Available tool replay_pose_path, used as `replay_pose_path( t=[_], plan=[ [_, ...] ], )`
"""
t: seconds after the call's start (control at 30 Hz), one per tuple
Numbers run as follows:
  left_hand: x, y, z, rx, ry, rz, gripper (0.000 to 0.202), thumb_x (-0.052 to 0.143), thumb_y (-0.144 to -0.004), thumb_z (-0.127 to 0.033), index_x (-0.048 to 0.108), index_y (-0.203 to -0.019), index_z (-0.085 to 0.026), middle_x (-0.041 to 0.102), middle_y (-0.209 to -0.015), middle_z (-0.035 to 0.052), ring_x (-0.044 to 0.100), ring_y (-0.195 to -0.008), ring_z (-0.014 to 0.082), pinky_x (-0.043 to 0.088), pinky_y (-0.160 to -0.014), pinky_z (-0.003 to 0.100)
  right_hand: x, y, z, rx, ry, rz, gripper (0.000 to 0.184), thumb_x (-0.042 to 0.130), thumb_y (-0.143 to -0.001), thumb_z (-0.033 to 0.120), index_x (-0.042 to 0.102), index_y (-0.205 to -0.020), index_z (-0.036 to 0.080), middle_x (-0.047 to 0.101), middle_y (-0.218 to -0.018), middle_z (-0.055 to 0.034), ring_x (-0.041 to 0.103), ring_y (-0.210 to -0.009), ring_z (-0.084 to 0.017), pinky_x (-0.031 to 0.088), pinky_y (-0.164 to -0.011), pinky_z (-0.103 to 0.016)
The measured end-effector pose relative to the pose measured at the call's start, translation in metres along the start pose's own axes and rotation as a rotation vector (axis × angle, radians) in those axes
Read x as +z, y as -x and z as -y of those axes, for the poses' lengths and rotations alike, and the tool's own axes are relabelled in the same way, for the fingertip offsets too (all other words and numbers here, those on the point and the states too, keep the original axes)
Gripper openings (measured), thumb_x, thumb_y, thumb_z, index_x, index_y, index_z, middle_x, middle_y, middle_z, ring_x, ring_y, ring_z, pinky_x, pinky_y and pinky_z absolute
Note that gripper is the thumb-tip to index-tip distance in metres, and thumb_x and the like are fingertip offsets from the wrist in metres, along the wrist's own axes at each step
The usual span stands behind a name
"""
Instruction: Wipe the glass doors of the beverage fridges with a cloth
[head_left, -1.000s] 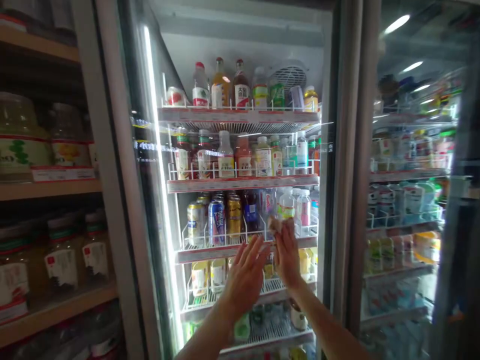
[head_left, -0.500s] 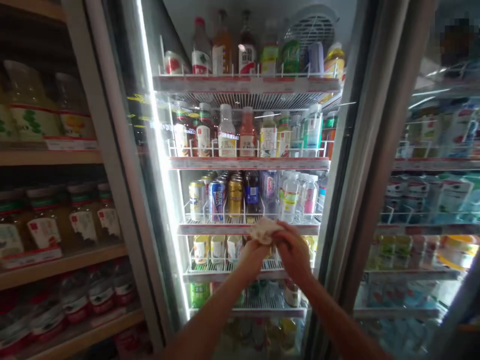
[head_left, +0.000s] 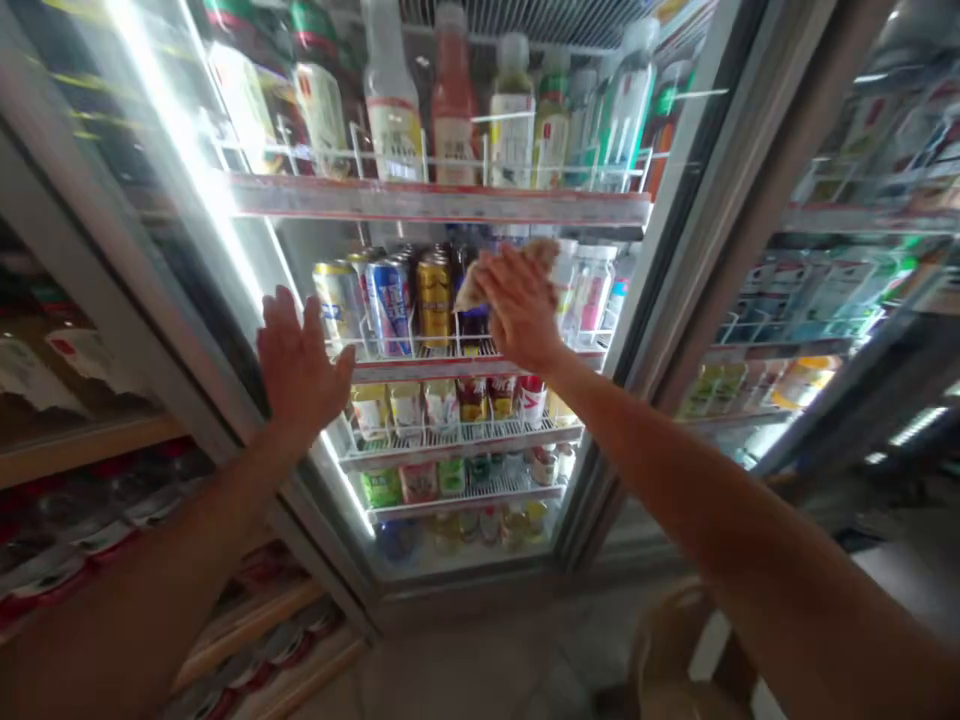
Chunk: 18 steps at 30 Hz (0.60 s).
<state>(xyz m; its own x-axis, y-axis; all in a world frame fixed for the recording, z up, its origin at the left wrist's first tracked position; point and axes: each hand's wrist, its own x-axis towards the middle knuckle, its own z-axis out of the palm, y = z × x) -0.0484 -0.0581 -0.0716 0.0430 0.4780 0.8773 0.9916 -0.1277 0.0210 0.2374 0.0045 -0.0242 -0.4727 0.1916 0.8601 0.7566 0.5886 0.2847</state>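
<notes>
I face the glass door [head_left: 225, 260] of a lit drinks fridge. My left hand [head_left: 298, 362] lies flat on the glass near the door's left edge, fingers spread and holding nothing. My right hand [head_left: 519, 305] presses a crumpled pale cloth [head_left: 472, 288] against the glass in front of the shelf of cans [head_left: 405, 300]. The cloth shows at the left of my fingers and above them. Behind the glass stand rows of bottles [head_left: 450, 100] above the cans, with small cups and jars [head_left: 442, 405] on the lower shelves.
A second fridge door [head_left: 847, 290] with drinks stands to the right. Wooden shelves [head_left: 90, 440] with bottles and jars run along the left. A brown round object [head_left: 667, 650], perhaps a stool, sits on the floor at the lower right.
The view has tilted down and come closer to the door. My hands have parted: the left moved out to the door's left edge, the right rose with the cloth to the can shelf.
</notes>
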Motion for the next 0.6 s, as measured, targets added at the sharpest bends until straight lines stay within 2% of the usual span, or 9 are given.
replay_pose_path(
  t=[0.07, 0.13, 0.23, 0.3, 0.33, 0.43, 0.47, 0.53, 0.6],
  plan=[
    [0.003, 0.003, 0.003, 0.046, -0.006, -0.005, 0.066, 0.031, -0.093, -0.045, 0.012, -0.142, -0.004, 0.001, -0.154, 0.0138, 0.001, -0.138, 0.0373, 0.01, -0.108, 0.054, 0.003, 0.005, 0.0, -0.1, -0.013, 0.122, 0.046, 0.031, -0.088, 0.021, 0.04, -0.133, 0.017, 0.035, -0.144, -0.0009, 0.018, -0.139, -0.021, 0.012, -0.114, -0.049],
    [0.004, 0.005, 0.006, 0.062, 0.006, 0.022, 0.07, 0.038, -0.091, -0.044, 0.01, -0.143, -0.005, -0.001, -0.153, 0.0174, -0.001, -0.138, 0.0367, 0.009, -0.109, 0.055, -0.007, 0.004, -0.023, -0.075, 0.039, 0.129, 0.045, 0.03, -0.09, 0.021, 0.039, -0.134, 0.019, 0.034, -0.145, -0.001, 0.015, -0.14, -0.021, 0.009, -0.114, -0.051],
    [0.003, 0.006, 0.01, 0.034, 0.032, 0.064, 0.072, 0.044, -0.088, -0.044, 0.013, -0.144, -0.01, 0.003, -0.153, 0.0178, -0.002, -0.14, 0.032, 0.009, -0.112, 0.052, -0.024, -0.003, -0.062, 0.187, 0.184, -0.108, 0.047, 0.026, -0.092, 0.018, 0.03, -0.138, 0.012, 0.024, -0.15, -0.0087, 0.004, -0.141, -0.023, 0.007, -0.111, -0.058],
    [0.005, 0.006, 0.014, 0.019, 0.045, 0.046, 0.07, 0.043, -0.088, -0.044, 0.015, -0.145, -0.014, 0.006, -0.153, 0.0161, 0.0, -0.141, 0.0304, 0.011, -0.112, 0.053, -0.024, 0.006, -0.059, 0.288, 0.211, -0.249, 0.05, 0.022, -0.092, 0.015, 0.019, -0.141, 0.004, 0.017, -0.151, -0.0145, -0.005, -0.141, -0.024, 0.009, -0.111, -0.058],
    [0.006, 0.007, 0.016, 0.024, 0.05, 0.029, 0.069, 0.042, -0.088, -0.045, 0.015, -0.145, -0.016, 0.007, -0.153, 0.0155, 0.001, -0.141, 0.0302, 0.012, -0.112, 0.054, -0.019, 0.018, -0.048, 0.236, 0.188, -0.235, 0.052, 0.022, -0.092, 0.014, 0.014, -0.142, 0.003, 0.015, -0.152, -0.0154, -0.009, -0.14, -0.024, 0.01, -0.112, -0.058],
    [0.01, 0.009, 0.018, 0.051, 0.039, -0.018, 0.067, 0.041, -0.089, -0.042, 0.012, -0.145, -0.018, 0.009, -0.153, 0.0152, 0.004, -0.141, 0.0302, 0.016, -0.111, 0.056, 0.008, 0.076, -0.001, 0.008, 0.176, -0.164, 0.052, 0.03, -0.089, 0.012, 0.029, -0.14, 0.018, 0.042, -0.141, -0.0059, 0.006, -0.141, -0.014, 0.027, -0.112, -0.042],
    [0.012, 0.01, 0.018, 0.058, 0.03, -0.032, 0.067, 0.04, -0.09, -0.041, 0.011, -0.145, -0.019, 0.009, -0.153, 0.0151, 0.005, -0.141, 0.0302, 0.016, -0.11, 0.056, 0.016, 0.096, 0.009, -0.085, 0.152, -0.078, 0.053, 0.032, -0.088, 0.01, 0.03, -0.14, 0.018, 0.047, -0.137, -0.0063, 0.008, -0.141, -0.016, 0.029, -0.111, -0.043],
    [0.013, 0.012, 0.018, 0.075, 0.013, -0.054, 0.067, 0.04, -0.09, -0.039, 0.009, -0.145, -0.019, 0.009, -0.153, 0.0149, 0.005, -0.14, 0.0304, 0.018, -0.11, 0.057, 0.023, 0.119, 0.011, -0.213, 0.135, 0.036, 0.058, 0.035, -0.085, 0.005, 0.031, -0.141, 0.019, 0.052, -0.133, -0.0047, 0.014, -0.14, -0.017, 0.03, -0.111, -0.044],
    [0.014, 0.013, 0.018, 0.092, 0.0, -0.074, 0.067, 0.04, -0.09, -0.039, 0.009, -0.145, -0.019, 0.01, -0.153, 0.015, 0.006, -0.14, 0.0308, 0.02, -0.11, 0.056, 0.017, 0.113, -0.007, -0.209, 0.14, 0.024, 0.064, 0.035, -0.084, 0.003, 0.024, -0.144, 0.021, 0.049, -0.136, -0.0047, 0.017, -0.14, -0.02, 0.028, -0.112, -0.048]
  ],
)
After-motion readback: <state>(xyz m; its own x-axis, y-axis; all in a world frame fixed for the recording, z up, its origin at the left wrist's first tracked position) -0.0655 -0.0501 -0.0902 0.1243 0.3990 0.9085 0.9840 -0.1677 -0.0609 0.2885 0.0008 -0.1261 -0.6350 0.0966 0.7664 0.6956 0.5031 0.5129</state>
